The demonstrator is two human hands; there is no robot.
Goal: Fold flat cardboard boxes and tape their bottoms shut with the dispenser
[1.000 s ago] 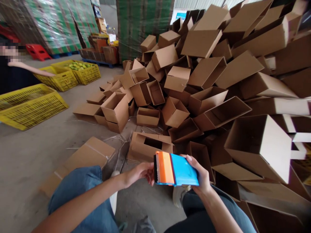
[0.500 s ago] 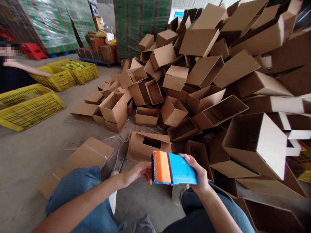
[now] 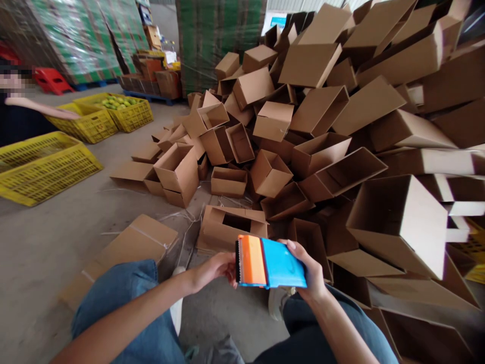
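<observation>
A blue and orange tape dispenser (image 3: 270, 262) is held low in front of me, above my knees. My right hand (image 3: 311, 273) wraps round its blue end, fingers over the top edge. My left hand (image 3: 216, 269) is at the orange toothed end, fingers curled against that end; what they pinch is hidden. Both forearms reach in from the bottom over my blue jeans (image 3: 125, 308).
A tall heap of open brown cardboard boxes (image 3: 326, 131) fills the middle and right. A flattened box (image 3: 138, 240) lies on the concrete floor at my left knee. Yellow plastic crates (image 3: 45, 164) stand at left, one holding green fruit (image 3: 116, 102). Another person's arm (image 3: 41, 107) reaches in at far left.
The view has shifted slightly; the dispenser and both hands have stayed in the same grip and place.
</observation>
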